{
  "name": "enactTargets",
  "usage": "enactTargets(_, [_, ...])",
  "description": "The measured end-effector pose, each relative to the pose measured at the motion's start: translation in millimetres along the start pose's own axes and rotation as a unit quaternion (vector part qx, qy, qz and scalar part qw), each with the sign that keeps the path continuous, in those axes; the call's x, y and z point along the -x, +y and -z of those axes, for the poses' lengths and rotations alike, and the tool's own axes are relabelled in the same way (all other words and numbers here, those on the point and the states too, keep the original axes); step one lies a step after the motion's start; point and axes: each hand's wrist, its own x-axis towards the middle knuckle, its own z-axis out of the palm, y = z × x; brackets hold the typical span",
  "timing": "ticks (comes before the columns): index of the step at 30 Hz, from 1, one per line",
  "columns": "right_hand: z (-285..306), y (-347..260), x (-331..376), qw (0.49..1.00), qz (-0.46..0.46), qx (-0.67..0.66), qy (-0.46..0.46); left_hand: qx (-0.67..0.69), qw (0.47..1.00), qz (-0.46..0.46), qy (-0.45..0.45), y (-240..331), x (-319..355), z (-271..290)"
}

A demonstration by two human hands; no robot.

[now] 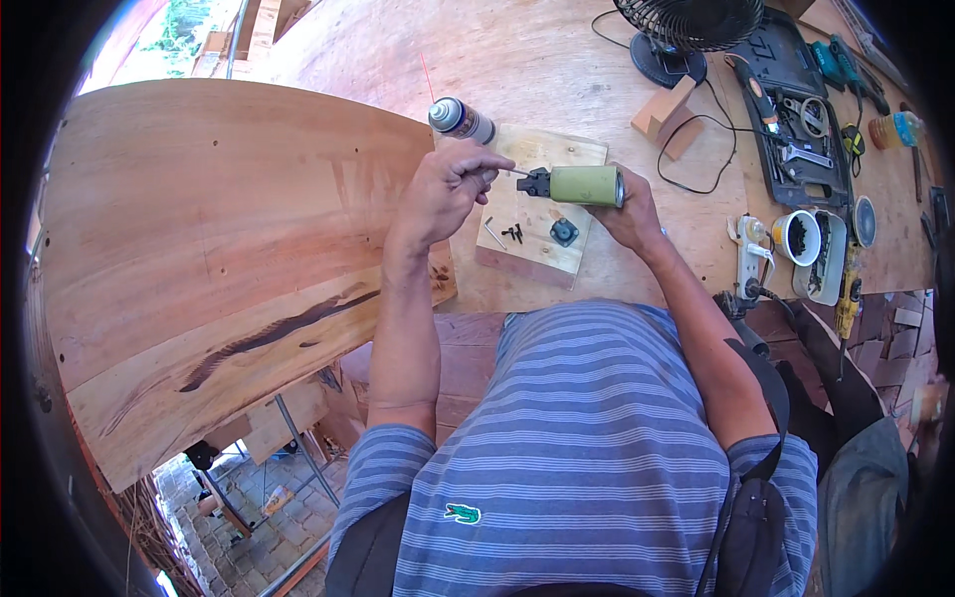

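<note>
My right hand (634, 213) is wrapped round a green cylindrical power-tool housing (585, 186), held level above a wooden board. At its left end sits a black fitting (535, 182). My left hand (448, 189) is closed, its fingers pinching a thin metal rod (519, 172) whose tip meets the black fitting; what kind of tool it is cannot be made out. On the wooden board (537, 149) below lie a small L-shaped hex key (494, 233), several black screws (512, 234) and a dark, squarish machine part (564, 232).
A spray can (461, 118) with a red straw stands behind my left hand. Farther right are an angled wood block (669, 116), a fan (668, 60), an open toolbox (796, 129), a white tub (796, 238) and a power strip (749, 257). A large wooden panel (229, 199) rises at left.
</note>
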Motion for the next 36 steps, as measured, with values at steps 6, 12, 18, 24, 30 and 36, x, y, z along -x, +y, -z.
enactTargets(6, [-1, -4, -3, 0.999, 0.038, -0.004, 0.02, 0.055, 0.998, -0.011, -0.015, 12, -12, 0])
enactTargets(12, [0, 5, 2, 1.0, 0.006, 0.009, -0.002, 0.242, 0.955, 0.087, 0.147, 2, 3, -45])
enactTargets(18, [-4, -7, 2, 1.0, 0.007, 0.017, 0.015, 0.419, 0.833, 0.169, 0.318, -2, 2, -69])
enactTargets(24, [-12, -10, 2, 0.997, 0.042, 0.06, 0.03, 0.167, 0.916, 0.149, 0.333, 1, 6, -64])
enactTargets(30, [-10, -8, 0, 0.997, 0.053, 0.06, 0.016, -0.285, 0.94, -0.13, 0.137, 11, 8, -43])
enactTargets(36, [-3, -8, -1, 1.0, 0.007, 0.015, 0.027, 0.045, 0.982, 0.041, 0.178, 24, 6, -53])
